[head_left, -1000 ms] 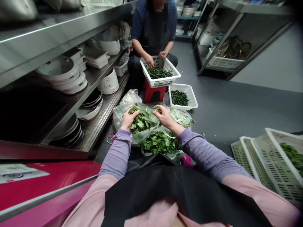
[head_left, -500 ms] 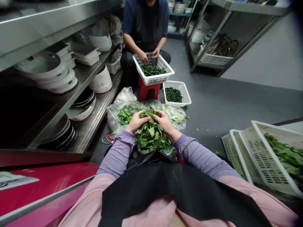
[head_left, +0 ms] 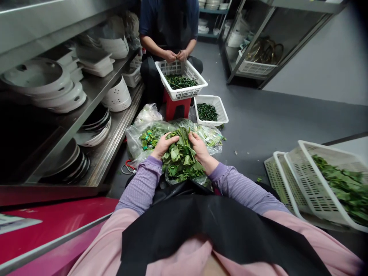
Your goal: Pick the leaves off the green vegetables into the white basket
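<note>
Left hand (head_left: 164, 147), right hand (head_left: 200, 148) sat closer than earlier, both grips holding greens (head_left: 180, 147); bag (head_left: 202, 179) below grip was mostly hidden.

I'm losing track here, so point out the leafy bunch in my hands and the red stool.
Leafy bunch (head_left: 179, 147): head view, on its middle leaves.
Red stool (head_left: 178, 103): head view, front panel above its opening.

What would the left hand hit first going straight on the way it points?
The bunch of leafy greens it holds. Beyond that, probably the clear bag ahead, though depth is unclear.
</note>
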Demonstrator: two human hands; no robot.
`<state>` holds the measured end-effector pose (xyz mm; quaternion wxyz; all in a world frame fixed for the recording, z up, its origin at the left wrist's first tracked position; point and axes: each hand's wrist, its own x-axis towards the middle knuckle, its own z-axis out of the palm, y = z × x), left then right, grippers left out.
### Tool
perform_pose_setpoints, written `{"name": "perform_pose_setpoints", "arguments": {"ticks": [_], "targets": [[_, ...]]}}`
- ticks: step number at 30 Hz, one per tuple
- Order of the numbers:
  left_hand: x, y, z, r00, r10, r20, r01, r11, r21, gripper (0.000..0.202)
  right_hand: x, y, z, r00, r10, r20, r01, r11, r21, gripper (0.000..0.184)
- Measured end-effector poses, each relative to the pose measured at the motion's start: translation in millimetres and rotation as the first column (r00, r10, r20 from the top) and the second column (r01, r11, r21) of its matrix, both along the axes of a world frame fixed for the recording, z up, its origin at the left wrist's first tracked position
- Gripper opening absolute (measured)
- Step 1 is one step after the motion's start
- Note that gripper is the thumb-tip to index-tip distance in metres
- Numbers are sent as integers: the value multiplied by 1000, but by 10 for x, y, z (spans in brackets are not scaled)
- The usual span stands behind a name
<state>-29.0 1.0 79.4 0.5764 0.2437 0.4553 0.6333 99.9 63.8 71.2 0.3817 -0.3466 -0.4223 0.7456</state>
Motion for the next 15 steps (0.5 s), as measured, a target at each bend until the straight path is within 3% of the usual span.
{"name": "perform_pose_setpoints", "arguments": {"ticks": [3,5,8,11,15], "targets": [[46,8,-11,1000,18,9,-18,1000,22,46,3,-14,5,998,-31,61,28,998,58,41],[83,19,-35,999,35,-7,-35,999,40,50,3,-42,18,990,-43,137,19,984,176,38],[118,23,-64,999,46,21,-46,999,17,48,4,-75,60,969,-30,245,-61,933,355,31],[108,12,-63,993,35,108,-34,999,-11,41,17,-67,107,958,-18,285,-113,894,434,29],[69,17,-51,986,92,138,-90,996,-19,39,69,-31,128,930,-126,347,-82,846,527,24]]}}
